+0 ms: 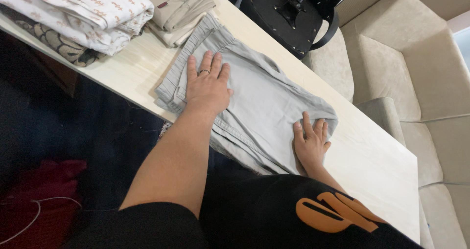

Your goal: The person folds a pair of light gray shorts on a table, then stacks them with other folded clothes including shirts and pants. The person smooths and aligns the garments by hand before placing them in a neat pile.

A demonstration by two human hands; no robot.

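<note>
Nearest the camera, black short-sleeved shirt with an orange print [293,215], filling the bottom of the view. Above it, right hand [311,141], flat and unclenched, fingers spread, pressing down on the lower right corner of the pale grey folded cotton trousers [264,107] where the cloth bunches into small creases. Nothing gripped there; palm and fingers simply laid on the fabric. A little farther up and to the left, left hand [208,85], also flat and opened out, a dark ring on one finger, resting on the upper left part of the same trousers just beside the gathered elastic waistband. Bare forearm running back from it across the near edge of the cloth.

Trousers lying folded on the long pale wooden table top [377,166], stretched diagonally between the two hands, waistband end pointing away, lower edge hanging slightly past the table's near edge.

Beyond the waistband, almost touching it, folded beige garments [181,9] in a low stack. To the left of those, thicker pile of folded white cloth with small orange motifs [83,9], set on a dark patterned piece. Past the table's far edge, black padded chair seat [289,14]. Off to the right, beige upholstered sofa [416,73] with square cushions. Down at the lower left, in shadow, dark red cloth [39,200] with a thin white cord across it.
</note>
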